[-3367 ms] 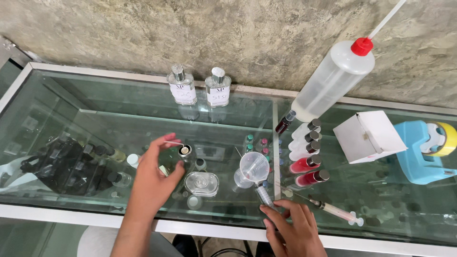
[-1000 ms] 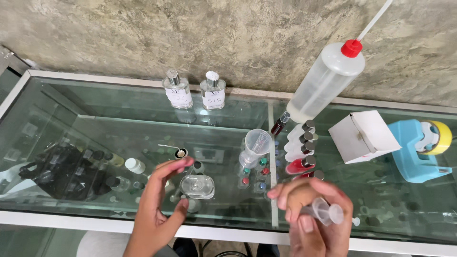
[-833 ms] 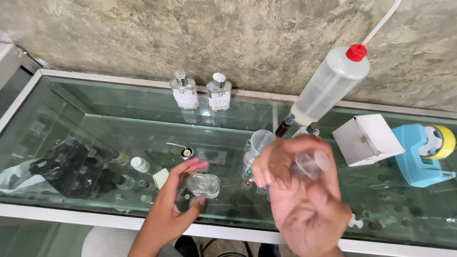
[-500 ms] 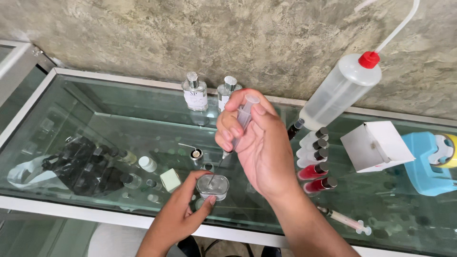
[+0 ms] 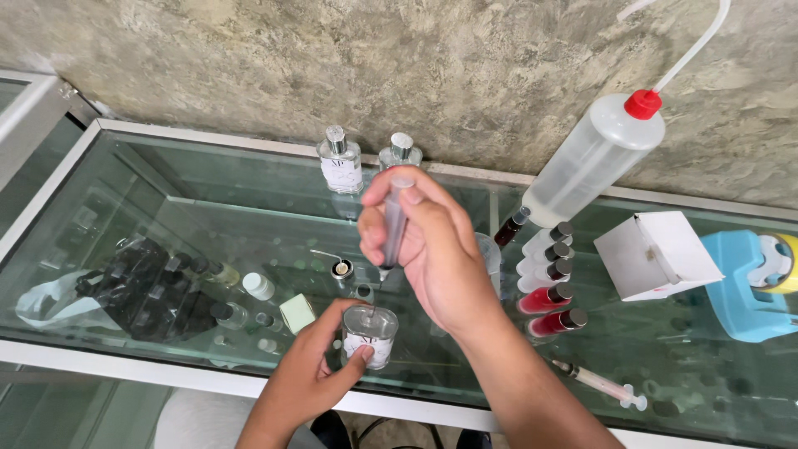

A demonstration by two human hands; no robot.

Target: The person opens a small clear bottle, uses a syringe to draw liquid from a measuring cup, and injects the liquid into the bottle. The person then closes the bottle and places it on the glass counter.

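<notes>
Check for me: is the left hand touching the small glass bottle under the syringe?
Touching. The head view shows the left hand wrapped around the small glass bottle, thumb on its front, fingers behind. The right hand holds the syringe above it.

**Syringe held over small glass bottle on glass counter**

The right hand (image 5: 432,249) grips a clear syringe (image 5: 393,220) upright, thumb on the plunger, needle pointing down toward the mouth of a small clear bottle (image 5: 369,334). The needle tip appears to enter the opening, though glare makes this uncertain. The left hand (image 5: 307,378) clasps the bottle from its left side on the glass counter (image 5: 166,208). A second syringe (image 5: 598,384) lies at the right, well apart.
</notes>
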